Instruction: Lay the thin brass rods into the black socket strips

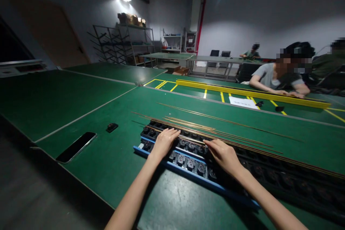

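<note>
My left hand (165,141) is closed, its fingertips together on a thin brass rod (192,140) above the rows of black parts. Farther right, my right hand (223,153) pinches the same rod between thumb and fingers. Below both hands lies a long blue rail (185,174) with black and grey block-like parts (191,164) lined up along it. Behind it runs another row of black parts (155,125). Several loose brass rods (194,123) lie along and behind that row. My fingers partly hide the held rod's ends.
A phone (77,146) and a small black part (111,127) lie left on the green table (107,97). Across it stretch a long yellow rail (242,92) and a white paper (243,102). A person (279,75) works at the far right; shelves (138,39) stand behind.
</note>
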{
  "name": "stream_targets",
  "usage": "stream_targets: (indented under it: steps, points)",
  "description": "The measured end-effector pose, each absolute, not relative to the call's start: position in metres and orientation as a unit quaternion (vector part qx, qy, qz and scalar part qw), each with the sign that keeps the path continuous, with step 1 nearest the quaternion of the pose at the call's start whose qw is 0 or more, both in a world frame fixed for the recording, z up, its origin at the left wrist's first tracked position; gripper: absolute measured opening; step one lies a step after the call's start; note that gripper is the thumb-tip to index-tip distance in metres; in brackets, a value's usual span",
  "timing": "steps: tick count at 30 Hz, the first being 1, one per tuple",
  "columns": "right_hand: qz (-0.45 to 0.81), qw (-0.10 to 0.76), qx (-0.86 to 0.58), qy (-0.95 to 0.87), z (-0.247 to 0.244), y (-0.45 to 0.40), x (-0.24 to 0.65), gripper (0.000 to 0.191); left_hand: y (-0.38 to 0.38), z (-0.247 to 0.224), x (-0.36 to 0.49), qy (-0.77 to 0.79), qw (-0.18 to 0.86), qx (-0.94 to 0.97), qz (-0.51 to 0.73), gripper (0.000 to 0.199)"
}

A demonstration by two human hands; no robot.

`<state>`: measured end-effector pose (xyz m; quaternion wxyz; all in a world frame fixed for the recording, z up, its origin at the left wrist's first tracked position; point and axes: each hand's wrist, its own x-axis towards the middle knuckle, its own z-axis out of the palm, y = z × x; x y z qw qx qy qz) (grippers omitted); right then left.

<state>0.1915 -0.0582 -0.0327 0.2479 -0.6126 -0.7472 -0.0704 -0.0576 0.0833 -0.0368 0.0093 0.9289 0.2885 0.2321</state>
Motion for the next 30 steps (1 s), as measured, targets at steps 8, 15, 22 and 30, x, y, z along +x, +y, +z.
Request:
stream_targets:
  steps: [8, 15, 22, 30]
  points:
    - [-0.057, 0.27, -0.614, -0.74, -0.039, -0.06, 0.174, 0.031, 0.079, -0.042, -0.072, 0.329, 0.013, 0.912, 0.243, 0.048]
    - [-0.046, 0.323, -0.607, -0.725, -0.047, -0.055, 0.162, 0.028, 0.081, -0.056, -0.094, 0.386, -0.006, 0.873, 0.298, 0.043]
    - [-0.057, 0.328, -0.607, -0.721, -0.049, -0.039, 0.146, 0.03, 0.086, -0.07, -0.144, 0.437, 0.021, 0.833, 0.34, 0.048]
    - [-0.073, 0.316, -0.594, -0.736, -0.054, -0.023, 0.137, 0.029, 0.1, -0.091, -0.168, 0.523, -0.02, 0.783, 0.335, 0.047]
